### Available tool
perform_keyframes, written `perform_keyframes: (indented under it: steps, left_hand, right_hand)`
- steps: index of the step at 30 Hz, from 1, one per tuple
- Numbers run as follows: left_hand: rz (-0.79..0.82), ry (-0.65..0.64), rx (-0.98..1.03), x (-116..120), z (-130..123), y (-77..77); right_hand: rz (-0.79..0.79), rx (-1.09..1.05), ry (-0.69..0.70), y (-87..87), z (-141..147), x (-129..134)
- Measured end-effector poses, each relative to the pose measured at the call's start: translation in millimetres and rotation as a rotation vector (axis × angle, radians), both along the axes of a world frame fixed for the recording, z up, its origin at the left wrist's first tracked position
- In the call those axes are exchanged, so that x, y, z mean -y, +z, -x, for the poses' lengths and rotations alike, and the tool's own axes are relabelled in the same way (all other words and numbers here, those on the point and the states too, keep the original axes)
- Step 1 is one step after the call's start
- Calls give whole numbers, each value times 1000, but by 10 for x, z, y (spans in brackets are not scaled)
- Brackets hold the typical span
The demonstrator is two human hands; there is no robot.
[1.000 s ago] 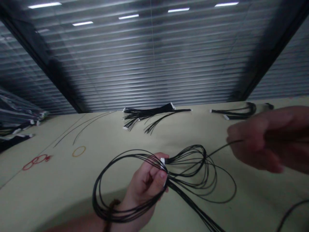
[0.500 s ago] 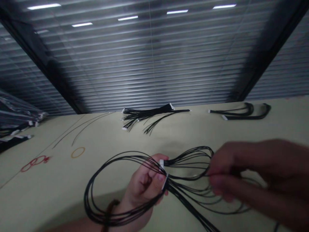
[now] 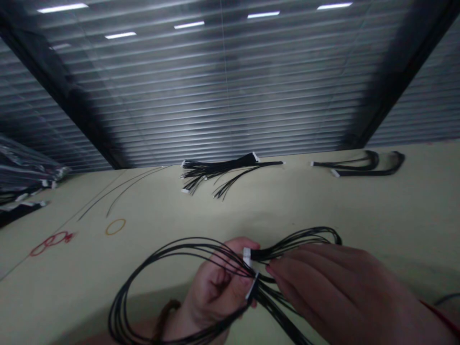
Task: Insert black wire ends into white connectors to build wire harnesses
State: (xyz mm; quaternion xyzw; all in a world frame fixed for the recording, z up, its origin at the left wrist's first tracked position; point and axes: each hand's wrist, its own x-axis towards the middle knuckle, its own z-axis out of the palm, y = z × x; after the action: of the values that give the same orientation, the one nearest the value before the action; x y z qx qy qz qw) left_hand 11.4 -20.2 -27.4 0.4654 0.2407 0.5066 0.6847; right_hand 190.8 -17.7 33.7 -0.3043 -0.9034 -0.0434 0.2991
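Note:
My left hand point(image 3: 219, 282) is closed on a bundle of thin black wires point(image 3: 124, 297), near two white connectors. One white connector point(image 3: 247, 256) shows at the fingertips, the other point(image 3: 252, 286) beside the thumb. The wires form a large loop on the left, over my wrist, and a smaller loop on the right. My right hand point(image 3: 323, 287) lies over the right-hand wires, its fingertips close to the connectors. Its fingers are together, and whatever they pinch is hidden beneath them.
On the pale table point(image 3: 158, 201) lie a black cable pile point(image 3: 223, 167) at the back and curved cables point(image 3: 362, 167) at back right. A yellow ring point(image 3: 115, 226), red bands point(image 3: 53, 242), loose wires and bagged cables point(image 3: 25, 163) are at left. Window blinds point(image 3: 223, 86) rise behind.
My right hand has moved left and turned, from pulling a wire out at the right to covering the wires beside the connectors. My left hand with the bundle has shifted slightly down and right.

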Motion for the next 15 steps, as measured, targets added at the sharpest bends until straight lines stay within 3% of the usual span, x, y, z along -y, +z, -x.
perform_keyframes:
  steps: [4, 9, 15]
  left_hand:
    - [26, 6, 0, -13, -4, 0]
    - [-57, -15, -22, -23, -24, -17]
    - [10, -52, -24, -4, -12, -13]
  right_hand:
    - [-3, 58, 22, 9, 37, -20]
    - [-34, 49, 10, 6, 2, 23]
    - [65, 105, 29, -24, -3, 24]
